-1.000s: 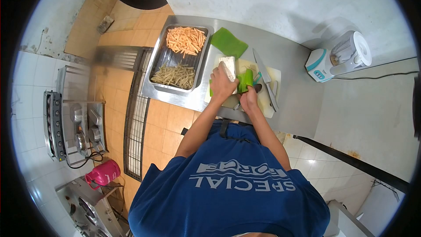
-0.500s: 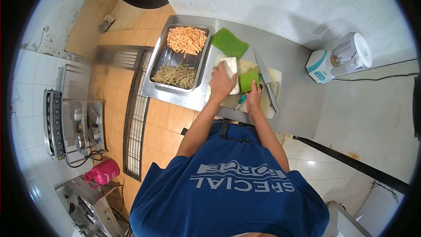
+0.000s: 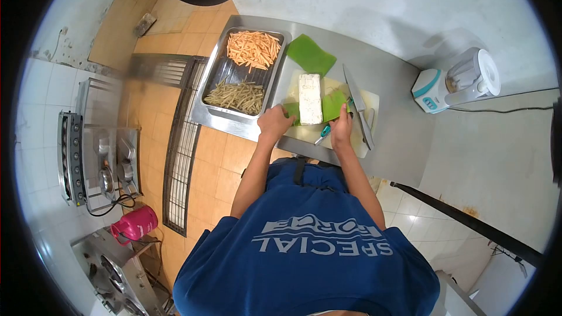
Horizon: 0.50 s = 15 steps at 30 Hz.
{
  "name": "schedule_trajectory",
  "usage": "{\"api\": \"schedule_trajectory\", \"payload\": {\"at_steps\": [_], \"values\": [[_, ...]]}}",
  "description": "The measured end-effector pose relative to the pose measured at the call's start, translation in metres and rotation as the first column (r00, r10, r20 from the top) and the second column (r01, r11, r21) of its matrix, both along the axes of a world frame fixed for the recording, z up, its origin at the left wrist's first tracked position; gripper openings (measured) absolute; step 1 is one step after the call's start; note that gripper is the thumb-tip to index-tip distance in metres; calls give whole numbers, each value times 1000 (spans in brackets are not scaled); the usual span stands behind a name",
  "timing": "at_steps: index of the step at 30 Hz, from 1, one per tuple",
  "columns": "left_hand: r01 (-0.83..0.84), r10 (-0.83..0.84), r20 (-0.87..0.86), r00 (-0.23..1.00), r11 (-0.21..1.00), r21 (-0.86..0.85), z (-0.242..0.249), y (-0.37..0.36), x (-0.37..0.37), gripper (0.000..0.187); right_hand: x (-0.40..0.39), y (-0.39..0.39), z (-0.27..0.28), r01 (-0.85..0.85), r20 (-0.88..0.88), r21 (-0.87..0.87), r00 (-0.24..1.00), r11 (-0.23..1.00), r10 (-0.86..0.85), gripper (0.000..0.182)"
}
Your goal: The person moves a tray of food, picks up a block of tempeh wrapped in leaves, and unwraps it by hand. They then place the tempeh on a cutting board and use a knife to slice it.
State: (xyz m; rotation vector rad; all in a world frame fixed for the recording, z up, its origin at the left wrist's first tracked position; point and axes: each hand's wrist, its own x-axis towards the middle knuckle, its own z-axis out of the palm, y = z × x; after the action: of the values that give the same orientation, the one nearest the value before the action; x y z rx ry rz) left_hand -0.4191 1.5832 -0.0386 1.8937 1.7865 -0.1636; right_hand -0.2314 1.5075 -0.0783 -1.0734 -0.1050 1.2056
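A white block of tempeh point(image 3: 310, 99) lies lengthwise on a piece of banana leaf point(image 3: 334, 105), over a pale cutting board point(image 3: 359, 145). Left of the block, my left hand point(image 3: 275, 123) pinches the leaf's left end between its fingers. On the other side my right hand point(image 3: 341, 127) grips the right end, thumb up along the edge. A teal-handled tool point(image 3: 323, 133) pokes out below the leaf, near my right hand. To the right, a large knife point(image 3: 353, 90) and a second blade point(image 3: 364, 131) rest at the board's side.
A steel tray point(image 3: 212, 76) holds orange sticks point(image 3: 253, 50) and cut green beans point(image 3: 235, 97) on the counter's left. Another banana leaf piece point(image 3: 311, 55) lies behind the board. A blender point(image 3: 456, 82) stands far right by the wall.
My left hand has let go of the tempeh and moved left and down to the leaf's left end. The tempeh now lies uncovered on the leaf; my right hand keeps hold of the right end.
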Motion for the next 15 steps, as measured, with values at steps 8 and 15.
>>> {"api": "schedule_trajectory", "payload": {"at_steps": [8,15], "values": [[-57,54,45,998,995,76,-8,3,-9,42,-2,-3,-1,55,42,-8,998,998,-55,52],[-153,293,626,722,951,-269,-30,5,9,28,-2,-5,0,39,100,-19,994,999,-36,48]]}}
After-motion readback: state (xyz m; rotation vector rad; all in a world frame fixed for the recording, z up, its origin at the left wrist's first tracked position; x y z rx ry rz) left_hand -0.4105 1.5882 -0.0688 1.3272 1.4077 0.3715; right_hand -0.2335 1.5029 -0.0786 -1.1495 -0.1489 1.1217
